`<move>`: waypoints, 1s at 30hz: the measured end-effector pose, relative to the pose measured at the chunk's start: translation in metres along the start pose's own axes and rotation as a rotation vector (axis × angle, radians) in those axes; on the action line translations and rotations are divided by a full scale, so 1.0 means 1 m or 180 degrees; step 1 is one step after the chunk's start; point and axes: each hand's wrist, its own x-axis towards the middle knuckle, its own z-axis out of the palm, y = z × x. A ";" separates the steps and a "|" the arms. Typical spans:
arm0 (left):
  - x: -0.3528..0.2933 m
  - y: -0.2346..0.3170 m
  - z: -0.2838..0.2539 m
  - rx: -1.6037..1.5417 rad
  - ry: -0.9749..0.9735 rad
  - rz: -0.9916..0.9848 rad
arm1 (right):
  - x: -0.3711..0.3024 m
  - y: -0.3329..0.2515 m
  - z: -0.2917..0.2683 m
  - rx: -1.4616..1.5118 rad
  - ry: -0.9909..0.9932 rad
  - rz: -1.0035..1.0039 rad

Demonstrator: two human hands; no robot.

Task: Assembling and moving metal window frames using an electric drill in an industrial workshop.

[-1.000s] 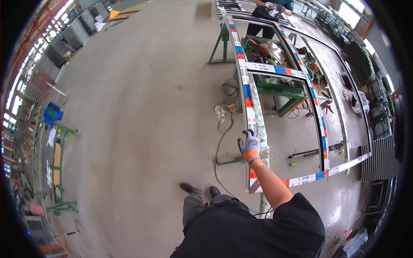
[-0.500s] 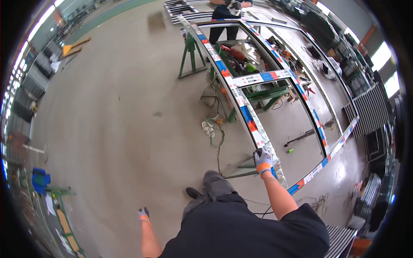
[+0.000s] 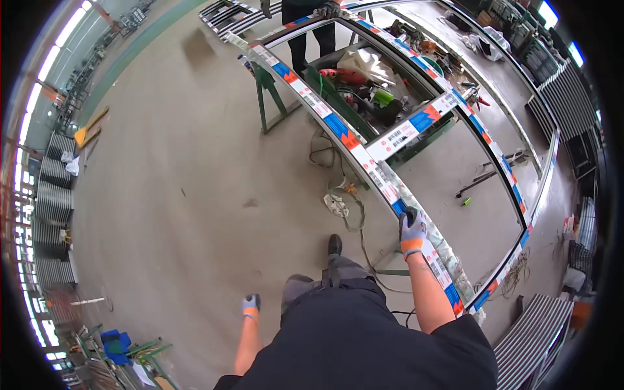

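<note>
My right hand (image 3: 413,232), in a grey and orange glove, is closed over the near long rail of a large window frame (image 3: 305,93). White, blue and red protective tape covers this frame, which has a crossbar and lies flat at about waist height. Just beyond the hand, a support beam wrapped in crumpled film (image 3: 448,252) runs along under the rail. My left hand (image 3: 251,304), gloved alike, hangs low at my left side with its fingers curled in and nothing visible in them. At the far end, a co-worker's dark-gloved hand (image 3: 328,10) rests on the frame.
Green trestles (image 3: 266,97) stand below the frame. Under its far opening is a bin of tools (image 3: 364,91). A cable and rag (image 3: 336,205) lie on the floor near my feet. Metal profiles (image 3: 536,338) are stacked at lower right; a green rack (image 3: 140,354) stands at lower left.
I have stepped forward along the frame, and my right hand is now farther along its rail. The co-worker's hand has come down onto the frame's far end.
</note>
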 end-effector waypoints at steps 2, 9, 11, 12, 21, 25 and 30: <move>0.007 0.002 0.015 0.0452 -0.0004 -0.0589 | 0.024 -0.015 0.022 -0.0355 0.0232 -0.0068; 0.082 0.094 0.014 0.1023 0.0275 -0.1350 | 0.063 -0.060 0.043 0.0179 0.0449 0.0904; 0.136 0.130 0.003 0.0390 0.0231 -0.1512 | 0.067 -0.063 0.054 -0.0226 0.0307 0.1211; 0.166 0.146 -0.001 0.0082 0.0093 -0.1589 | 0.070 -0.062 0.060 -0.0541 0.0340 0.1273; 0.460 0.377 0.143 0.1013 -0.1258 0.0296 | 0.077 -0.093 0.090 -0.1320 0.0840 0.2145; 0.409 0.505 0.306 0.1088 -0.1215 0.0952 | 0.106 -0.119 0.074 -0.1049 0.0949 0.2264; 0.409 0.524 0.353 0.1636 -0.1297 0.0920 | 0.235 -0.172 0.100 -0.0443 0.1067 0.1055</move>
